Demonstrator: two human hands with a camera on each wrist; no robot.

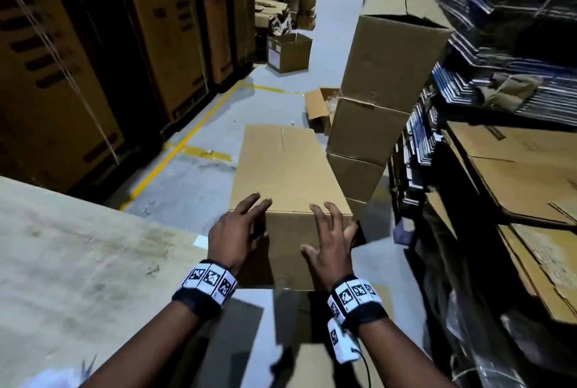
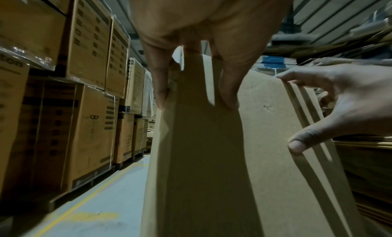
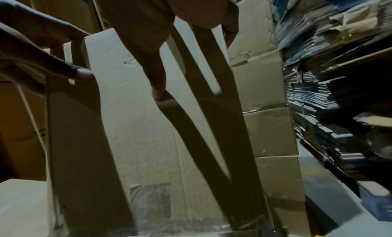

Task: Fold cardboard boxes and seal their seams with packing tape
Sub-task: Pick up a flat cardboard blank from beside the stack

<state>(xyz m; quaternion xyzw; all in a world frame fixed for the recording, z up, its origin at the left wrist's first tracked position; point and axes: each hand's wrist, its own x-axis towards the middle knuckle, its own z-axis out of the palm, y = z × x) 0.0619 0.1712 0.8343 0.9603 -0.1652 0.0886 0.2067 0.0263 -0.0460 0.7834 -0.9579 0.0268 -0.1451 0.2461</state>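
A plain brown cardboard box stands upright in front of me with its top closed. My left hand lies with spread, fairly straight fingers at the box's near left corner. In the left wrist view its fingertips touch the box on both sides of that corner. My right hand is spread over the near face by the right edge, and one fingertip touches the cardboard. A patch of clear tape shows low on that face. No tape roll is visible.
A leaning stack of brown boxes rises just right of the box, the top one open. A pale worktable lies at the left. Shelves of flat cardboard line the right. Tall palletised cartons line the left of the grey aisle floor.
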